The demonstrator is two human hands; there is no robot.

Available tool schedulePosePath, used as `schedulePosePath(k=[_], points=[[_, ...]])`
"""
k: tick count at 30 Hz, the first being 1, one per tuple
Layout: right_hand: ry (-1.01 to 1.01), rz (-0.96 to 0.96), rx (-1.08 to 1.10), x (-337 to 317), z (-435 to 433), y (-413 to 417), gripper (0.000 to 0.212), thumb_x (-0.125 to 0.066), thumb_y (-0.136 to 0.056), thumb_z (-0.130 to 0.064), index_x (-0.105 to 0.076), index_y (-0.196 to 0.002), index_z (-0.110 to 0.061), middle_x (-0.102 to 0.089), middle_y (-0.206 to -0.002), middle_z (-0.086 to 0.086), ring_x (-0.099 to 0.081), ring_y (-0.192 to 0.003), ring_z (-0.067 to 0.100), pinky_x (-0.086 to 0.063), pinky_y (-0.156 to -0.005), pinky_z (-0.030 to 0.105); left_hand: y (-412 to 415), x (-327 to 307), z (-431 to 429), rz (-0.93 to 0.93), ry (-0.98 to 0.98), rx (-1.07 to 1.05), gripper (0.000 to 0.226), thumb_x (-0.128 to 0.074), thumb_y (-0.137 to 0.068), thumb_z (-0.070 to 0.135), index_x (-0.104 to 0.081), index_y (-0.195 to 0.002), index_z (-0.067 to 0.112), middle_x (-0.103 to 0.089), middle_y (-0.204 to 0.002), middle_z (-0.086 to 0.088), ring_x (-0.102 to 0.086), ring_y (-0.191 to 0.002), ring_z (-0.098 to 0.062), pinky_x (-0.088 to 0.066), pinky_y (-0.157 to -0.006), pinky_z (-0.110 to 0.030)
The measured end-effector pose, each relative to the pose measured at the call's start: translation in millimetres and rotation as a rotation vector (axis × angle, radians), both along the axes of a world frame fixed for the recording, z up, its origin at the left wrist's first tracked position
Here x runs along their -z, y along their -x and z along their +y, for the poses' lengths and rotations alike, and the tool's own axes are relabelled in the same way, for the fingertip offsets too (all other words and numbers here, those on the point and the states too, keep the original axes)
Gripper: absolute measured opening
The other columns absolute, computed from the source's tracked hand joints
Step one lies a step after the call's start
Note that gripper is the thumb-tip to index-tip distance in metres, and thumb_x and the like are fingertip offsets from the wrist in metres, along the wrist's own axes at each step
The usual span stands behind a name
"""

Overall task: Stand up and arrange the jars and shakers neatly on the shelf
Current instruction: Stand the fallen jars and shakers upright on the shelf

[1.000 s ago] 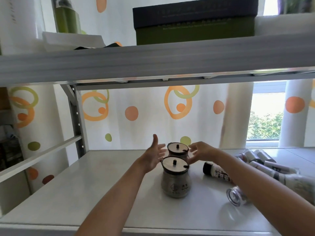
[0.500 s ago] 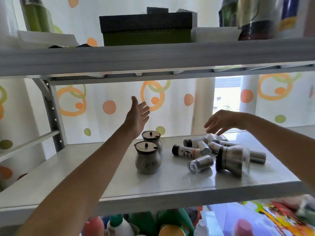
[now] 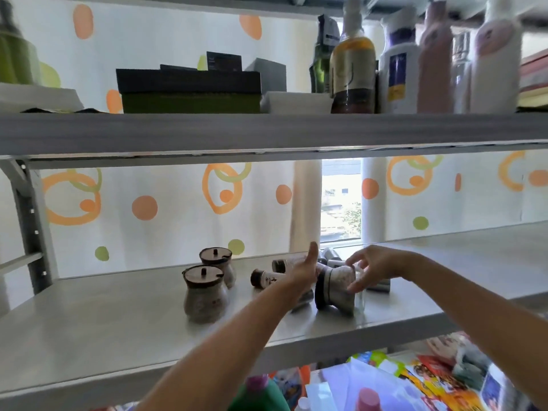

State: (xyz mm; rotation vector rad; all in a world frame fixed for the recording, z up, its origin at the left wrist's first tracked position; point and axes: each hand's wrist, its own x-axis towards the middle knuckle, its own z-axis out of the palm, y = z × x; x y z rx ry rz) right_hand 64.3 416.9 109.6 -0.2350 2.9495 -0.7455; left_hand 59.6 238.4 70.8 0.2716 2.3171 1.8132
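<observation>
Fingers [image 3: 355,259] of the right hand [image 3: 376,266] now curl over the large shaker [image 3: 335,287], thumb beneath; half a second ago they hovered above it. Left hand [image 3: 305,269] has dropped from above the jars [image 3: 204,295] to just left of that shaker, flat, fingers straight. Lying on its side, the shaker looks next for standing up. Both jars stand upright well left of it; smaller shakers [image 3: 264,278] lie left of and behind it.
</observation>
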Motion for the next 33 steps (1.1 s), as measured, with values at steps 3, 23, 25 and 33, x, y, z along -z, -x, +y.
schedulePosePath(k=[3, 23, 25, 33], points=[[0.002, 0.08, 0.023, 14, 1, 3, 0.077, -0.085, -0.064, -0.029, -0.051, -0.132, -0.017, -0.051, -0.131, 0.004, -0.05, -0.114, 0.019, -0.045, -0.091, 0.024, 0, -1, 6, -0.044, -0.037, 0.073, 0.081, -0.016, -0.089, 0.067, -0.044, -0.137, 0.007, -0.047, -0.14, -0.016, -0.04, -0.132, -0.028, -0.035, -0.103, -0.034], [0.243, 0.266, 0.232, 88, 2, 9, 0.082, -0.088, -0.046, -0.046, -0.041, -0.109, -0.02, -0.042, -0.106, 0.003, -0.045, -0.108, 0.02, -0.048, -0.091, 0.035, 18, 8, 35, 0.385, 0.233, 0.222, 0.059, -0.022, -0.102, 0.039, -0.067, -0.117, 0.003, -0.062, -0.127, -0.014, -0.052, -0.125, -0.026, -0.03, -0.114, -0.045], [0.248, 0.273, 0.262, 94, 0, 8, 0.088, -0.088, -0.046, -0.046, -0.04, -0.114, -0.018, -0.04, -0.11, 0.004, -0.047, -0.11, 0.021, -0.048, -0.094, 0.037, 17, 11, 38, 0.455, 0.278, 0.213, 0.054, -0.026, -0.103, 0.033, -0.067, -0.114, -0.001, -0.064, -0.124, -0.015, -0.055, -0.122, -0.027, -0.033, -0.112, -0.044], [0.058, 0.069, 0.131, 43, 11, -5, 0.107, -0.083, -0.062, -0.045, -0.024, -0.146, -0.015, -0.033, -0.14, 0.01, -0.031, -0.132, 0.026, -0.028, -0.109, 0.031, 13, -18, -6, 0.342, -0.042, 0.04, 0.054, -0.02, -0.101, 0.042, -0.042, -0.142, 0.015, -0.033, -0.152, -0.004, -0.04, -0.129, -0.02, -0.036, -0.095, -0.028]])
